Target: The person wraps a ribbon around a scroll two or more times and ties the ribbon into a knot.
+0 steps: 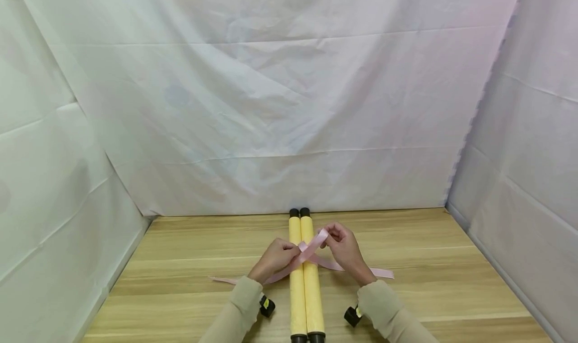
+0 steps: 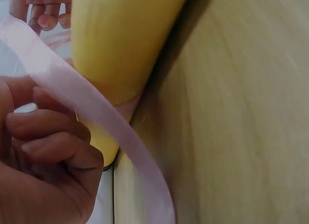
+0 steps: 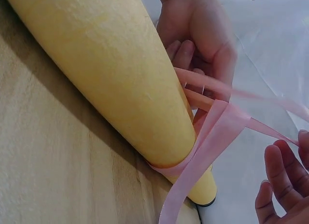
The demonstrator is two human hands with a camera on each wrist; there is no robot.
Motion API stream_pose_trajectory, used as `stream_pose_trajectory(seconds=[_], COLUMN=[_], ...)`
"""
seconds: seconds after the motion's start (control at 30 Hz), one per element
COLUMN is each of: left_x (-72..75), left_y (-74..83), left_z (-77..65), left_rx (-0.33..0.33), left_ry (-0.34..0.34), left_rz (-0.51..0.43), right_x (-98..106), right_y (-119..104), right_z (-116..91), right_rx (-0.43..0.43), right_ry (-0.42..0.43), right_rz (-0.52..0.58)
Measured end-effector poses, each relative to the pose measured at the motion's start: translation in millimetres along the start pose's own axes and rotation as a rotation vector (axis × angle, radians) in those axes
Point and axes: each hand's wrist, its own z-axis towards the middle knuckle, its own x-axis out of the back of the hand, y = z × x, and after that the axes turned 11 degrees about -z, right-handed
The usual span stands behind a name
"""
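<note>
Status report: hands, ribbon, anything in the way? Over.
Left hand, right hand: both pinching pink ribbon. Ribbon wrapped round two yellow tubes, crossing on top. Nothing visibly in the way.

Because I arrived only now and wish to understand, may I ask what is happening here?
A person's left hand and right hand hold a pink ribbon in their fingers, over two yellow tubes lying side by side on the wooden table. The ribbon passes around the tubes and crosses above them. Its loose ends trail out to both sides.
</note>
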Motion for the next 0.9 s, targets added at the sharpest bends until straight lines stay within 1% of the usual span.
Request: stream_pose_trajectory(seconds=[0.07,0.17,0.2,0.3,0.4,0.47,0.5,0.53,0.57,0.7,0.77,0.83,0.9], left_x=[1.4,3.3,4.0,6.2,8.2,8.4,8.3,7.6,7.1,4.7,4.1,3.0,1.8], left_y=[-0.3,-0.2,0.0,1.6,3.8,5.0,5.8,6.3,6.8,8.6,9.3,10.3,11.0], left_z=[-1.6,-3.3,-4.0,-5.6,-7.1,-7.7,-7.9,-8.3,-8.3,-6.7,-4.7,-3.3,-1.9], left_rx=[-0.011,0.002,0.014,0.02,-0.003,-0.021,-0.023,-0.013,-0.009,-0.004,-0.016,-0.008,0.001], left_ry=[-0.035,-0.083,-0.103,-0.142,-0.167,-0.16,-0.152,-0.143,-0.118,0.023,0.1,0.145,0.174], left_rz=[0.003,-0.026,-0.053,-0.059,-0.017,0.011,0.006,-0.026,-0.038,-0.075,-0.059,-0.078,-0.105], right_x=[0,0,0,0,0,0,0,0,0,0,0,-1,-1], right_y=[1,3,3,5,7,7,7,7,7,6,5,5,4], right_z=[0,1,1,1,1,1,1,1,1,1,1,1,0], right_rx=[0.001,0.004,0.005,0.011,0.014,0.015,0.013,0.013,0.013,0.01,0.009,0.01,0.013], right_ry=[0.002,0.008,0.009,0.014,0.016,0.015,0.014,0.011,0.009,-0.001,0.0,0.001,0.001], right_rz=[0.002,0.003,0.004,0.005,0.011,0.01,0.011,0.01,0.009,0.012,0.013,0.007,-0.003])
